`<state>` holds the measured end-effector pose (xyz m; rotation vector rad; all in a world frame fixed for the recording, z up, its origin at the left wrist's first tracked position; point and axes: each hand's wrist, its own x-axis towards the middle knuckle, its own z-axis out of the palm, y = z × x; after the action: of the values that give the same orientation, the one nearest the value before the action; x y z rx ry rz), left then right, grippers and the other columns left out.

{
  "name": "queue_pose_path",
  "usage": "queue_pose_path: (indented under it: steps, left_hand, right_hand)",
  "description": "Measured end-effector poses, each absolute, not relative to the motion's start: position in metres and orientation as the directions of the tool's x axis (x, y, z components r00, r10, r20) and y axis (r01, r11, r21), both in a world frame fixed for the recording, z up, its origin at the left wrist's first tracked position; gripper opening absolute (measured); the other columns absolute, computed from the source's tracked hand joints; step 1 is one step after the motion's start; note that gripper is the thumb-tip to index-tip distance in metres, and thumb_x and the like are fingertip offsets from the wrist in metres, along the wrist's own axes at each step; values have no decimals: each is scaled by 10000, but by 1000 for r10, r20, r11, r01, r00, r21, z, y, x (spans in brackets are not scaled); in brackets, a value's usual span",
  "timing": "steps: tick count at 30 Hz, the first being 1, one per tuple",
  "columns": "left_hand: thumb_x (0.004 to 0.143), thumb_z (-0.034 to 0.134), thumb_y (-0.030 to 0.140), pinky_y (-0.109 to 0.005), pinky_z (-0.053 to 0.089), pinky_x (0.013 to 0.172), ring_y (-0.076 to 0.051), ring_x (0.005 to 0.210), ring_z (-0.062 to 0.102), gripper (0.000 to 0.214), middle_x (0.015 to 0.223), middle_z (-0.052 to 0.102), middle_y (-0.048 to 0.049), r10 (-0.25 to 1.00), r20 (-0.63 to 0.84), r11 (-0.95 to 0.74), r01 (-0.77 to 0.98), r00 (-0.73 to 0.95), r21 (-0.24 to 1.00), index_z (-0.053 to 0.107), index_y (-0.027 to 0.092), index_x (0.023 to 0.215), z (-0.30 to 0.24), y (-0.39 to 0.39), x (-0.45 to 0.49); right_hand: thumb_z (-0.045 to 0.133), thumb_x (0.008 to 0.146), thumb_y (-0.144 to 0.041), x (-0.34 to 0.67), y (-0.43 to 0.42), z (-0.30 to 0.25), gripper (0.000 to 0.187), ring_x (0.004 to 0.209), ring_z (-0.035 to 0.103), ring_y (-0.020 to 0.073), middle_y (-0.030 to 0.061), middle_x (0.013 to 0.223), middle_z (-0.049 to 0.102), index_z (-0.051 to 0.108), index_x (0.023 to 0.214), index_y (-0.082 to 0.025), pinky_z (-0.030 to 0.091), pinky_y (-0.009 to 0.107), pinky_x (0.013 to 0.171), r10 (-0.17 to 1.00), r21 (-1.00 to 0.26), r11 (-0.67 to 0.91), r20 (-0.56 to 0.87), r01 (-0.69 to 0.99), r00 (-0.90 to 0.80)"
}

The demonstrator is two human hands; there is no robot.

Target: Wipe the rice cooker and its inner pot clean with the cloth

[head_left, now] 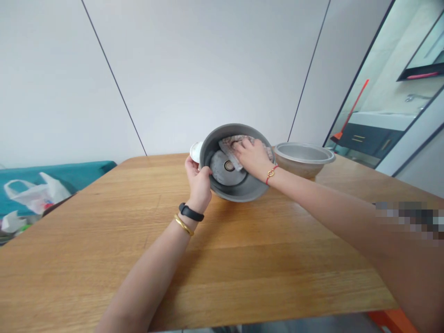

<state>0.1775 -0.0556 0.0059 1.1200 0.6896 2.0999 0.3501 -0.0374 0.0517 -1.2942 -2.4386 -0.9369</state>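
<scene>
A round grey rice cooker body (239, 187) lies tipped on its side on the wooden table (215, 259), with its open mouth facing me and a heating plate visible inside. My left hand (198, 180) grips its left rim. My right hand (252, 156) is inside the cavity, fingers pressed on a patterned cloth (233, 143) against the inner wall. A white part of the cooker (195, 150) shows behind my left hand.
A grey metal inner pot (304, 158) stands upright on the table just right of the cooker. A teal seat with white plastic bags (33, 196) lies at the left. White wall panels stand behind the table; a glass door is at the right.
</scene>
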Motion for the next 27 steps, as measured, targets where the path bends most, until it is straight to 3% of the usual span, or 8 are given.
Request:
queue_pose_path:
  steps: [4, 9, 11, 14, 17, 19, 22, 27]
  left_hand:
    - [556, 541, 28, -363, 455, 1090, -232, 1223, 600, 632, 1231, 659, -67, 727, 525, -674, -314, -442, 669, 541, 235, 1153, 8, -59, 184]
    - [566, 542, 35, -373, 467, 1079, -237, 1196, 617, 615, 1199, 676, -60, 730, 522, -669, -305, -441, 678, 567, 232, 1148, 8, -59, 182]
    - [560, 544, 36, -365, 478, 1054, -231, 1162, 625, 571, 1134, 682, -47, 743, 503, -653, -316, -441, 688, 573, 231, 1096, 7, -56, 177]
    - [531, 542, 32, -332, 500, 970, -204, 1063, 633, 526, 1020, 669, -14, 762, 446, -623, -341, -471, 704, 551, 231, 1018, 9, -47, 168]
    - [492, 532, 18, -283, 494, 836, -165, 930, 620, 512, 929, 626, 20, 780, 302, -554, -379, -548, 741, 507, 223, 960, 14, -37, 159]
    - [477, 527, -1, -253, 472, 762, -143, 869, 606, 512, 897, 599, 36, 786, 191, -495, -414, -588, 763, 486, 220, 936, 18, -31, 155]
    - [478, 530, -37, -227, 447, 683, -122, 788, 585, 510, 846, 562, 51, 790, 37, -399, -468, -612, 788, 466, 223, 911, 27, -25, 156]
    - [577, 681, -42, -256, 501, 712, -150, 835, 620, 507, 899, 601, 7, 847, -70, -223, -471, -527, 853, 518, 208, 986, 39, -28, 160]
  right_hand:
    - [581, 868, -123, 349, -46, 51, 223, 1153, 573, 373, 208, 1070, 744, 793, 936, -138, 455, 481, 845, 843, 461, 284, 297, 841, -448]
    - [599, 851, -253, 341, -88, 56, 217, 955, 685, 326, 194, 935, 771, 803, 834, -180, 458, 400, 715, 928, 345, 344, 18, 874, -372]
    - [551, 877, -241, 352, -101, 61, 265, 982, 675, 328, 191, 948, 771, 806, 850, -171, 463, 408, 731, 916, 310, 343, 97, 887, -389]
    - [518, 896, -206, 385, -102, 55, 314, 1172, 589, 359, 170, 1207, 739, 795, 1037, -171, 458, 478, 882, 829, 237, 298, 416, 925, -374]
    - [551, 895, -264, 410, -81, 28, 407, 1280, 523, 361, 149, 1448, 614, 719, 1258, -191, 436, 522, 1011, 676, -114, 349, 718, 930, -166]
    - [558, 901, -353, 409, -62, 8, 398, 1191, 588, 319, 158, 1319, 668, 701, 1220, -164, 479, 483, 999, 675, -467, 464, 737, 753, 41]
    - [631, 846, -485, 384, -37, -8, 388, 854, 651, 232, 61, 919, 694, 670, 1083, -179, 560, 374, 776, 809, -843, 460, 528, 279, 260]
    - [702, 644, -224, 355, -7, 13, 405, 487, 456, 106, -93, 631, 485, 611, 1038, -226, 411, 232, 449, 887, -961, 263, 208, -81, 413]
